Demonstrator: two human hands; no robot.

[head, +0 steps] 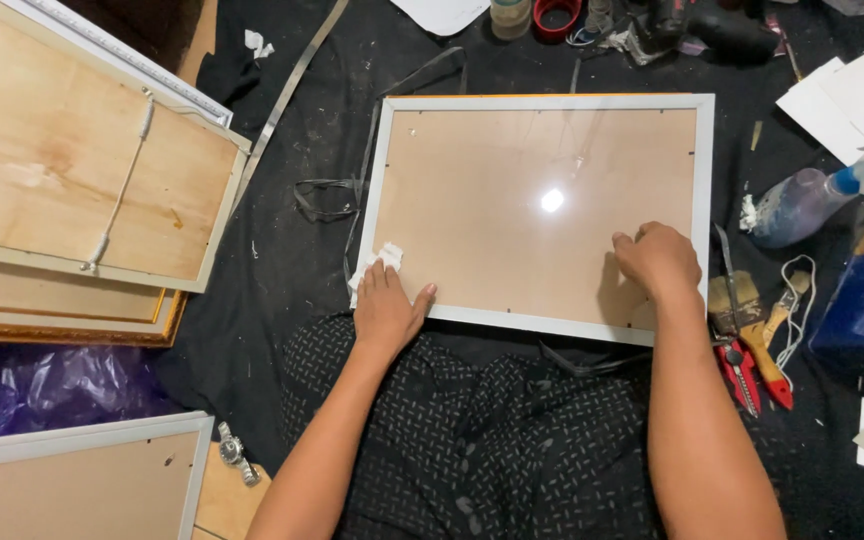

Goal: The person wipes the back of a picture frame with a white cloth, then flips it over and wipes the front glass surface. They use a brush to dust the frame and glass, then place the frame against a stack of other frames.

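Note:
A white-framed picture frame (pixel 542 102) lies flat in front of me on black cloth, its glass showing a brown backing and a light glare. My left hand (pixel 388 305) presses a crumpled white cloth (pixel 384 257) against the frame's near left corner. My right hand (pixel 657 260) rests with curled fingers on the glass near the right rail, close to the near right corner; whether it holds anything is hidden. My lap in dark patterned fabric (pixel 482 430) sits just below the frame.
Stacked frames with wooden backs (pixel 82 170) lie at left, another frame (pixel 72 480) at lower left beside a wristwatch (pixel 234 452). At right are a spray bottle (pixel 822 195), paintbrushes (pixel 742 310), red-handled pliers (pixel 747 370) and white boards (pixel 857 95). Metal strips (pixel 297 75) and tools lie at the top.

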